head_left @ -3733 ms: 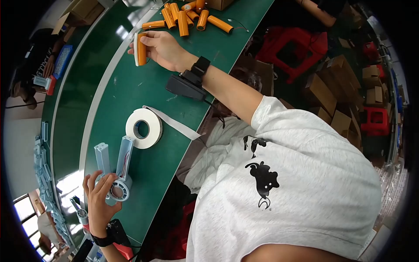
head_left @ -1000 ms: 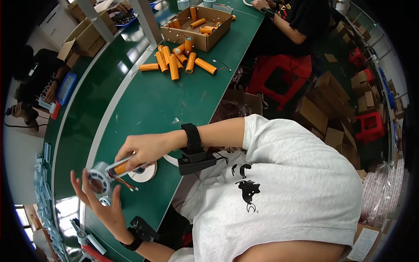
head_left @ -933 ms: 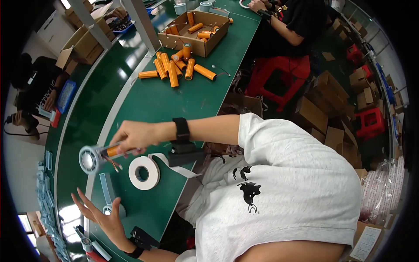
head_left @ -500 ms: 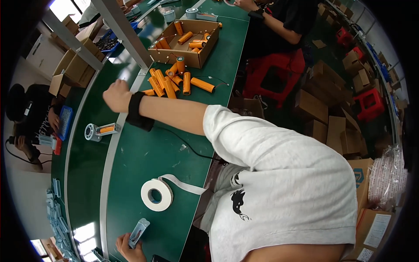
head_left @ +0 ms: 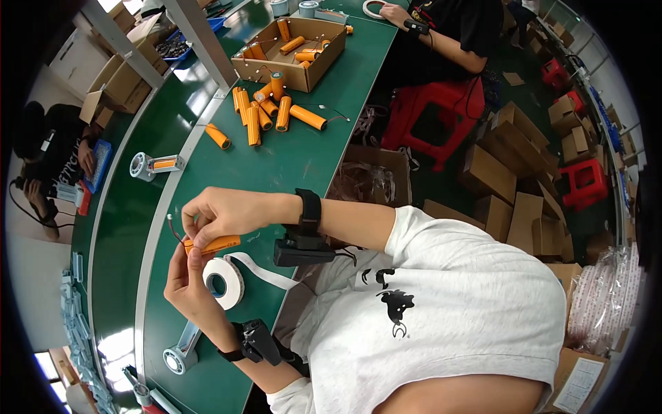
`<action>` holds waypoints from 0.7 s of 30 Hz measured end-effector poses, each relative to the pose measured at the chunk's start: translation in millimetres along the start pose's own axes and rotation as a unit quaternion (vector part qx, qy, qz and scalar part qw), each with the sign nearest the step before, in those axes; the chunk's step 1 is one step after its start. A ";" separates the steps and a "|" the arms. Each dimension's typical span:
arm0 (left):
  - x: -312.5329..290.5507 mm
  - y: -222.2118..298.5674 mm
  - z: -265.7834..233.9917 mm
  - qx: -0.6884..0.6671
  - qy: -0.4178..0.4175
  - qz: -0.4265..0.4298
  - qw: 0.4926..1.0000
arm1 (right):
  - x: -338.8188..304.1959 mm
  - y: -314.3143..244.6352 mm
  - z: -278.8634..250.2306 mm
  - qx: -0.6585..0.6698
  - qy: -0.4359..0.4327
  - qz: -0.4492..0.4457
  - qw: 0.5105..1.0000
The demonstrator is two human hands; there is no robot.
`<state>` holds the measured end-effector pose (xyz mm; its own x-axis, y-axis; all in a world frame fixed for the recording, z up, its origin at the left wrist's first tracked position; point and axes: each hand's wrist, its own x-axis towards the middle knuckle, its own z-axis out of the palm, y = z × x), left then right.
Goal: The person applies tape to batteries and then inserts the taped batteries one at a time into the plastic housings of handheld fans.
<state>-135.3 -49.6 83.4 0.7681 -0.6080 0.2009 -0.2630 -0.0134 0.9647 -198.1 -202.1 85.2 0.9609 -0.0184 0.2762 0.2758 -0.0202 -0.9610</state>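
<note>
- Workshop room, long green bench point(head_left: 272, 169) running from about 7 to 1 o'clock; clock centred on the held cell, 12 = top.
- Orange cell point(head_left: 224, 243): held just above the bench, lying roughly sideways, free end toward 3; thin dark wire with white plug point(head_left: 169, 217) sticks out toward 10.
- Right hand point(head_left: 217, 214): grip clamped on the orange cell from above, thumb and fingers pinched near its wired end.
- Left hand point(head_left: 189, 283): comes up from 6, grip clamped on the same end, thumb against the cell; the hands meet there.
- White tape roll point(head_left: 235, 281): at 5, flat on bench, near left hand; loose tape strip point(head_left: 265, 274) runs to the bench edge at about 4.
- Pale blue housing point(head_left: 181, 360): at 6, round end nearest the bottom, partly behind left forearm.
- Second housing point(head_left: 140, 165): at 11, on green strip past the pale rail, orange cell inside.
- Lone loose cell point(head_left: 218, 136): at 12; pile of loose cells point(head_left: 253, 125): at 1.
- Cardboard box point(head_left: 303, 79): at 1, past pile, more orange cells inside.
- Red stool point(head_left: 445, 93): at 2, off bench, under co-worker in black point(head_left: 455, 21).
</note>
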 end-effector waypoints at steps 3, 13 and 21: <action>-5.8 -9.8 9.0 -0.013 0.059 -0.017 0.998 | -21.4 -4.7 18.2 -0.166 0.169 -0.008 0.971; -34.0 0.1 40.9 0.095 0.141 -0.001 0.985 | -37.0 50.0 44.1 -0.342 0.301 -0.167 0.874; -67.5 -42.6 -1.9 0.666 0.053 0.140 0.730 | -52.3 35.4 -17.3 -0.204 0.285 -0.093 0.932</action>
<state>-174.8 -6.5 29.1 0.5973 -0.6716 0.4384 -0.6994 -0.7037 -0.1249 -238.9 -219.2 37.0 0.6973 -0.5025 0.5112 0.2925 -0.4517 -0.8429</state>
